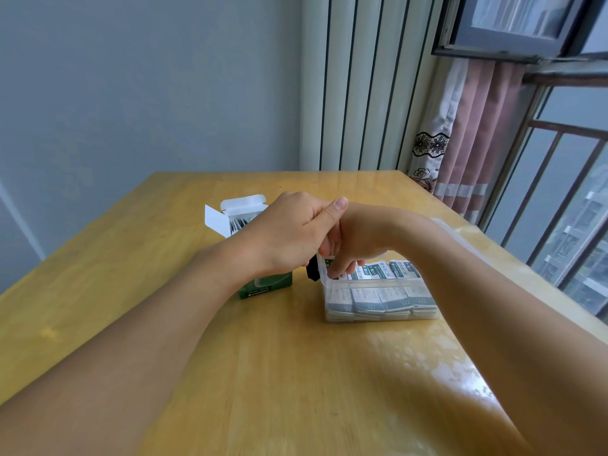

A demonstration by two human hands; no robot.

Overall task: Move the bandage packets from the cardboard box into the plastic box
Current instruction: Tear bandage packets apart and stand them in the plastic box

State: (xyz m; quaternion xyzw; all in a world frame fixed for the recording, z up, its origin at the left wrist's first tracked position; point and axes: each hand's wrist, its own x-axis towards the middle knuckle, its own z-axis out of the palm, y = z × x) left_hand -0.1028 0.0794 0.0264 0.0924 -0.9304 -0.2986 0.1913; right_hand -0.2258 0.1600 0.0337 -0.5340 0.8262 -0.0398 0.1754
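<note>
A wooden table carries two containers near its middle. The cardboard box, green with white flaps standing open at the top, sits toward the far left of centre, and a few bandage packets show upright inside its mouth. Just to its right, apart from it by a narrow strip of tabletop, lies the clear plastic box, closer to the table's right edge; rows of white and dark green packets already fill it, lying in overlapping ranks seen through the top and the near wall. Both hands meet above the left end of the plastic box. The left hand is curled, thumb raised and fingers bent downward over that box's left corner; what it clasps is hidden, so its grip cannot be told. The right hand reaches in from the right, its fingers bent down into the box and touching the packets at the left end; whether they pinch one cannot be told. Behind the table's far edge stand a grey wall, a ribbed white panel and a pink curtain beside a window.
</note>
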